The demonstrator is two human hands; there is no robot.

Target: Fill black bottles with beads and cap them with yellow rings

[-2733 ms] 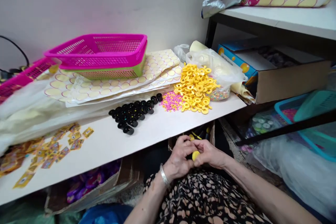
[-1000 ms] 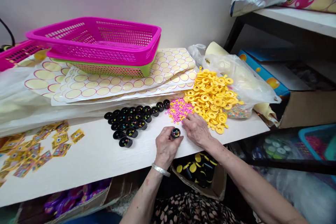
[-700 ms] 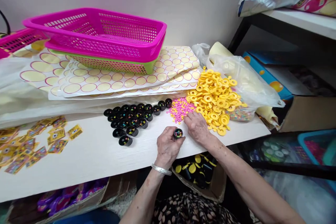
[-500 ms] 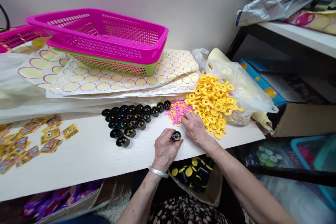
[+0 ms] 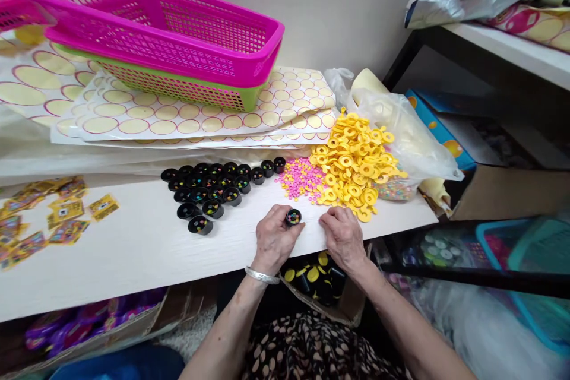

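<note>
**As Right Hand (image 5: 345, 237) Draws Back From Beads (image 5: 303, 178), Left Hand (image 5: 272, 240) Keeps Hold of Black Cup (image 5: 288, 218)**

While gold printed cards (image 5: 104, 208) lie scattered at the far left of a white table (image 5: 142, 249), a bright pink basket (image 5: 262, 65) rests behind them, stacked on a green one (image 5: 222, 95) and sheets of printed circles (image 5: 191, 126). Next along, a close cluster of black cups (image 5: 200, 224) stands in loose rows, coloured bits visible inside many of them.

Right of that cluster, near the table's front edge, the left hand, its wrist circled by a silver bracelet (image 5: 262, 275), is curled snugly around a single cup, its mouth facing up and small coloured pieces showing within. Behind it spreads the pile of pink and yellow beads.

The right hand, at the edge of that pile half a second ago, now sits clear of it, thumb and fingertips drawn together; whether a bead is pinched there cannot be told. For the work in hand, the shift appears to turn attention from pile to cup, with only a strip of tabletop separating the two hands. Farther right, yellow rings (image 5: 356, 160) are heaped against a clear plastic bag (image 5: 423, 136).
</note>
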